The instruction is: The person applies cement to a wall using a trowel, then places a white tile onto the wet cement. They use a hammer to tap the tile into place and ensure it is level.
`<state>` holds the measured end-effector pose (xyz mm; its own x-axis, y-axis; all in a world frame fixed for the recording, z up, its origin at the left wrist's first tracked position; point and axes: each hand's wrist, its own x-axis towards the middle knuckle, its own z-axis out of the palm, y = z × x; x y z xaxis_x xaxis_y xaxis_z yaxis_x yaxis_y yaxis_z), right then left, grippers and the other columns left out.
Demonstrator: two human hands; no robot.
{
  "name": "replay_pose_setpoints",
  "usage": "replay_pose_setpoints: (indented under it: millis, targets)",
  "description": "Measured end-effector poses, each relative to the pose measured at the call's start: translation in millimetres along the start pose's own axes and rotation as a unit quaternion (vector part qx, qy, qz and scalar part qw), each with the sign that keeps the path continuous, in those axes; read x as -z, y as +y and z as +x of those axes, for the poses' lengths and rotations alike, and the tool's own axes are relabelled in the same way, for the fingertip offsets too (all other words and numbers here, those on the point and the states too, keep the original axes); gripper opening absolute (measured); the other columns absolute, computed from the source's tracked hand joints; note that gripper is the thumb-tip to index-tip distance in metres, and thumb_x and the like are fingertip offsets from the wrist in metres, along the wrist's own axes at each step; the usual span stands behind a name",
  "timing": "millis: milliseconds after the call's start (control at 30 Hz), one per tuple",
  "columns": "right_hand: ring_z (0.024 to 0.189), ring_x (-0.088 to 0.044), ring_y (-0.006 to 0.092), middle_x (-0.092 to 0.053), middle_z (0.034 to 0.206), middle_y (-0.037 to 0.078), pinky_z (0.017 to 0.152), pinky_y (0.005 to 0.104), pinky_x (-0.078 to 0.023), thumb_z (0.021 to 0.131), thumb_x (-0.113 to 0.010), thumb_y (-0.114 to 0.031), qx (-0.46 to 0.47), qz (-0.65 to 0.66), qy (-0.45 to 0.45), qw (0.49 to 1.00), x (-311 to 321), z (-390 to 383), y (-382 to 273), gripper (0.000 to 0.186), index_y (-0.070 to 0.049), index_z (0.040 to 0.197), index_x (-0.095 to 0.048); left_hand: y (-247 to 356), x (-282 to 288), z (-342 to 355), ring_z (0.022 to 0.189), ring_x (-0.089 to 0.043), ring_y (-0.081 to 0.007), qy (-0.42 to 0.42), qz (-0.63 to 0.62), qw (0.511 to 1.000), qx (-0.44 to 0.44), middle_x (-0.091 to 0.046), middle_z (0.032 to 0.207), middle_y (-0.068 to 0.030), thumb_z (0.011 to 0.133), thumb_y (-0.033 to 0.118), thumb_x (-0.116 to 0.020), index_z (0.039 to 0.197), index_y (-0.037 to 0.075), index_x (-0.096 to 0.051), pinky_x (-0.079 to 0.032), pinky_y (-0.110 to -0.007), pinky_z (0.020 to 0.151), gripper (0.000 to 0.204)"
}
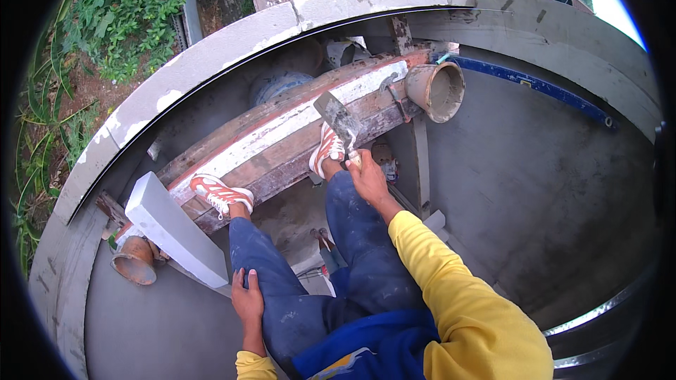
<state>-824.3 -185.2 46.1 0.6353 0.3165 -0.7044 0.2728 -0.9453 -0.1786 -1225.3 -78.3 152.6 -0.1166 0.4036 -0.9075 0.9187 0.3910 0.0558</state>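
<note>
Beneath the trowel (336, 113) lie apparently wooden planks (274, 148).

Trowel blade (338, 114) grey; sleeves (433, 260) yellow; trousers (362, 239) dark blue, pale-spotted; shoes (213, 192) orange-white striped; bar (539, 85) blue.

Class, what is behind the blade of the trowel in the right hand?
Wooden planks and an orange-and-white shoe show beside the trowel blade; whatever lies directly behind it is covered.

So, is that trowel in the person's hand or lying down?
In the hand: the right hand is wrapped around the handle of the trowel, with the blade showing against the wooden planks.
</note>
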Motion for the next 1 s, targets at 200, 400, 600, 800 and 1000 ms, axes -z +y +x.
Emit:
replay_pose_setpoints:
  millis: [200, 400, 600, 800, 1000]
  targets:
    - [0.09, -0.074, 0.0375, -0.074, 0.102, 0.023, 0.08, 0.0474, -0.055, 0.102, -0.064, -0.039, -0.074, 0.104, 0.014, 0.992, 67, 42, 128, 0.047, -0.003, 0.131, -0.056, 67, -33, -18, 0.143, -0.051, -0.037, -0.002, 0.158, 0.985, 0.071, -0.05, 0.157, -0.021, 0.097, 0.052, -0.062, 0.145, -0.002, -0.058, -0.039, -0.045, 0.119, 0.073]
    - [0.053, -0.05, 0.0089, -0.053, 0.073, 0.001, 0.045, 0.0259, -0.04, 0.105, -0.062, -0.037, -0.157, 0.319, 0.027, 0.934, 113, 51, 203, 0.037, -0.007, 0.126, -0.055, 47, -2, -8, 0.13, -0.062, -0.0328, 0.055, 0.009, 0.987, 0.15, -0.067, 0.141, -0.011, 0.098, 0.055, -0.061, 0.14, 0.006, -0.065, -0.047, -0.041, 0.11, 0.065]
    - [0.053, -0.05, 0.0094, -0.052, 0.073, 0.0, 0.045, 0.0261, -0.039, 0.105, -0.061, -0.038, -0.157, 0.265, 0.025, 0.951, 123, 22, 227, 0.033, -0.01, 0.12, -0.056, -79, 14, 29, 0.095, -0.075, -0.0178, 0.159, -0.341, 0.9, 0.219, -0.077, 0.108, -0.0087, 0.101, 0.037, -0.067, 0.133, 0.005, -0.067, -0.059, -0.033, 0.073, 0.046]
    - [0.052, -0.046, 0.0078, -0.049, 0.071, -0.001, 0.044, 0.0246, -0.035, 0.105, -0.062, -0.037, -0.105, 0.159, 0.054, 0.98, 87, -41, 145, 0.033, -0.008, 0.119, -0.055, -222, 66, 171, 0.08, -0.074, -0.0154, 0.278, -0.387, 0.852, 0.216, -0.076, 0.1, -0.0077, 0.101, 0.026, -0.067, 0.132, 0.004, -0.065, -0.058, -0.03, 0.064, 0.038]
    - [0.052, -0.042, 0.0051, -0.046, 0.07, -0.003, 0.044, 0.0229, -0.033, 0.106, -0.062, -0.035, -0.026, 0.084, 0.046, 0.995, 5, -91, 33, 0.034, -0.005, 0.121, -0.054, -312, 109, 361, 0.091, -0.073, -0.0281, 0.317, -0.277, 0.887, 0.19, -0.075, 0.102, -0.0115, 0.095, 0.02, -0.07, 0.131, 0.009, -0.066, -0.059, -0.043, 0.081, 0.038]
